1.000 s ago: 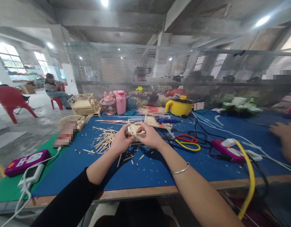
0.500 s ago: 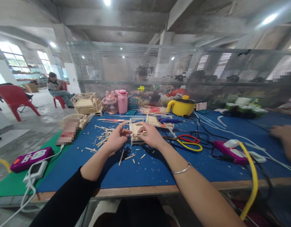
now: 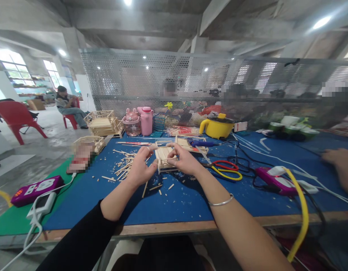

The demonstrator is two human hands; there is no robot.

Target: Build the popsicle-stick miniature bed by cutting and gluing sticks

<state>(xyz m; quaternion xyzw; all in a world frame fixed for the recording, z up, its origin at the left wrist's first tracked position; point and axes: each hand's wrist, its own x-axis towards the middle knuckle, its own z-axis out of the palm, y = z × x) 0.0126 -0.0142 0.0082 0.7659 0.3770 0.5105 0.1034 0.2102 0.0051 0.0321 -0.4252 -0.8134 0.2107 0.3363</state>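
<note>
A small model built of wooden sticks [image 3: 165, 155] stands on the blue table mat, between my two hands. My left hand [image 3: 140, 167] holds its left side, with the thumb near the front corner and the index finger farther back. At its right side is my right hand [image 3: 186, 161], thumb and fingers closed on the edge; whether a separate thin stick is in that pinch, I cannot make out. Loose cut sticks [image 3: 124, 165] lie in a heap left of the model. Behind and to the right, another stick model [image 3: 185, 143] lies beside a blue glue gun [image 3: 203, 143].
Scissors [image 3: 226, 170] with red and yellow handles lie right of my right hand, among black cables. A purple power strip [image 3: 277, 182] is farther right, near another person's hand [image 3: 336, 160]. A yellow pot [image 3: 219, 128], pink jug [image 3: 146, 121] and larger stick model [image 3: 103, 124] stand behind.
My hands have spread slightly apart around the model, uncovering more of its slatted top. My left thumb has moved down toward its front left corner; my right hand has shifted a little right.
</note>
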